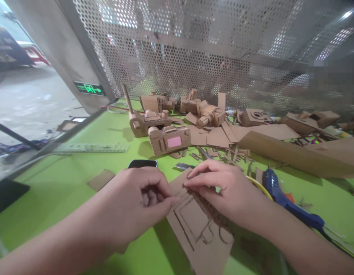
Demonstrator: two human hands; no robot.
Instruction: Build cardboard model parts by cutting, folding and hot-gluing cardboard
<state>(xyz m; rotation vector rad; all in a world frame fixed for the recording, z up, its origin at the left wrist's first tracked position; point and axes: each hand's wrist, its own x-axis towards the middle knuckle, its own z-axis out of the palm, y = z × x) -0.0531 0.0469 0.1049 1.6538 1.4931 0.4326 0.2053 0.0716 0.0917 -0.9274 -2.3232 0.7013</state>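
Note:
A flat cardboard piece (194, 217) with a square outline, curved cut marks and some handwriting lies tilted in front of me. My left hand (145, 202) is closed at its left edge, thumb and index finger pinched together; what is between them is too small to name. Over the far part of the piece, my right hand (219, 183) pinches what looks like a small cardboard strip (188, 176), mostly covered by the fingertips. Just beyond the hands lie a cutter knife (184, 166) and a dark phone-like object (143, 163), partly hidden by my left hand.
A cardboard camera model (169, 140) with a pink screen stands ahead, with several more models behind it. Cardboard scraps (222, 152) litter the middle. A blue glue gun (291, 210) lies right, a clear ruler (91, 147) left. Perforated metal sheeting (194, 49) borders the green table (79, 214).

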